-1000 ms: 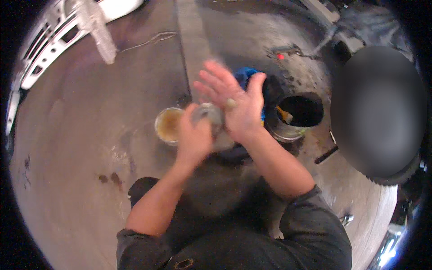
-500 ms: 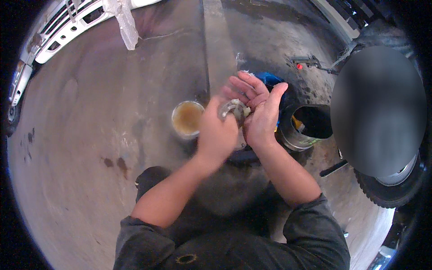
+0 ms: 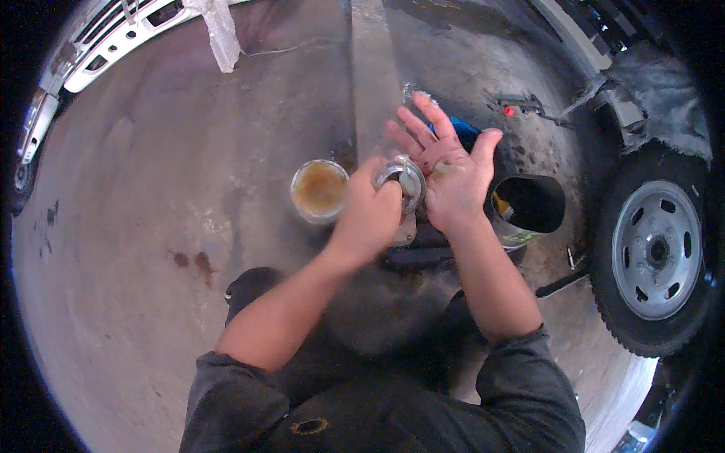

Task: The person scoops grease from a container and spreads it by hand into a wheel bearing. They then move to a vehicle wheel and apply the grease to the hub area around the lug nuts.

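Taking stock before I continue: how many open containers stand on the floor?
2: the tub of brownish stuff left of the left hand, and the dark can right of the right hand. The hands may hide others.

A tub (image 3: 295,198) stands left of the ring (image 3: 414,180), a can (image 3: 521,238) right.

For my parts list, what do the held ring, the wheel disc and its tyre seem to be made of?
Ring: probably smooth metal; its edge shines silvery.
Wheel disc: probably metal, perhaps painted grey; its surface looks even and mostly dull.
Tyre: seemingly matt black rubber, with knobbly tread along the edge.
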A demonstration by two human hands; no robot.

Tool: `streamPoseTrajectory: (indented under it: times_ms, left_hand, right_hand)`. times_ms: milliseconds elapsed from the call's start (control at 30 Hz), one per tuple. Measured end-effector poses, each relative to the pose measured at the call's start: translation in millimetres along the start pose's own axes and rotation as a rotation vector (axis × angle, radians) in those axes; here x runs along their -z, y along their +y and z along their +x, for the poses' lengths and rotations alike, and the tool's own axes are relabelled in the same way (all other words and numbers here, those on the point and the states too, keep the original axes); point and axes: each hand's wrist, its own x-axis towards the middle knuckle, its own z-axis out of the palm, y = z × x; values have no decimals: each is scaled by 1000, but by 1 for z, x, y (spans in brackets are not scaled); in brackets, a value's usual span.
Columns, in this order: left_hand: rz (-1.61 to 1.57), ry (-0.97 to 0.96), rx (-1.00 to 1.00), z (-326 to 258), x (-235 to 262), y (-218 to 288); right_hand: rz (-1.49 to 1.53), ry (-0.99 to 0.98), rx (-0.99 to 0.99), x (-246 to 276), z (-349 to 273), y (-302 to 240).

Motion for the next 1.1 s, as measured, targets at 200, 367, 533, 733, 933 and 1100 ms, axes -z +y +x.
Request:
streamPoseTrajectory:
  times_ms: [200,367,533,733,933,1100]
  left_hand:
    - [-218,-49,103,2,-6,19]
    - [-85,-126,193,0,6,24]
    - [-17,-276,340,-3,20,47]
    - [137,-436,424,4,28,53]
    - [264,-455,192,11,31,15]
    - [357,-377,213,12,30,17]
  right_hand:
    - [-50,1,-279,11,-11,31]
    - [-571,38,214,20,-10,16]
    - [-1214,-285,578,16,-24,-17]
    - [-1397,-427,601,11,-29,-26]
    - [-1756,-568,618,7,-35,-33]
    - [-1620,-502,511,14,-32,-20]
